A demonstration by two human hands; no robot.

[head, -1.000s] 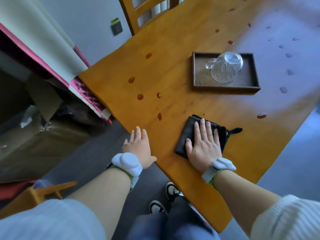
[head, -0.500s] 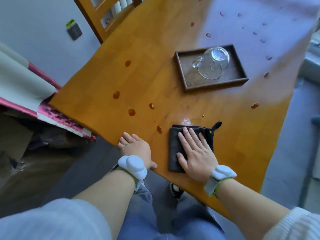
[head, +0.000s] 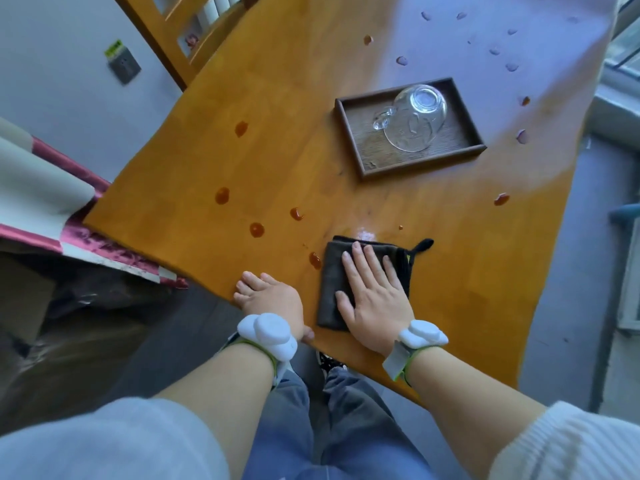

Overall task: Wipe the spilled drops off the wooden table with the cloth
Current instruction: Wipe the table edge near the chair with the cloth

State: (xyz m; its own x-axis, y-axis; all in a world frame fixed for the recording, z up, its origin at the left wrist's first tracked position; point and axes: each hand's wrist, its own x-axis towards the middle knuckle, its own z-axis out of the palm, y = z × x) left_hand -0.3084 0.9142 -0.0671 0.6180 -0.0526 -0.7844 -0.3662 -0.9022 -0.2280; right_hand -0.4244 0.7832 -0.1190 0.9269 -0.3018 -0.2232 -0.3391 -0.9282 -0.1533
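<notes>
Since the earlier frame the cloth (head: 367, 282) has slid leftward along the near edge of the bench (head: 284, 98), and its left edge now lies just beside one brown drop (head: 314, 260). From the head view, the right hand (head: 375, 299) lies flat on the dark cloth with straight, spread fingers, pressing it down without gripping. The left hand (head: 273, 297) rests on the bench edge with its fingers loosely bent, holding nothing. More drops (head: 257, 230) dot the wood further out. A dark wooden tray (head: 360, 161) holds a glass cup (head: 414, 117) upside down. A wooden chair (head: 166, 36) stands at the far left side.
</notes>
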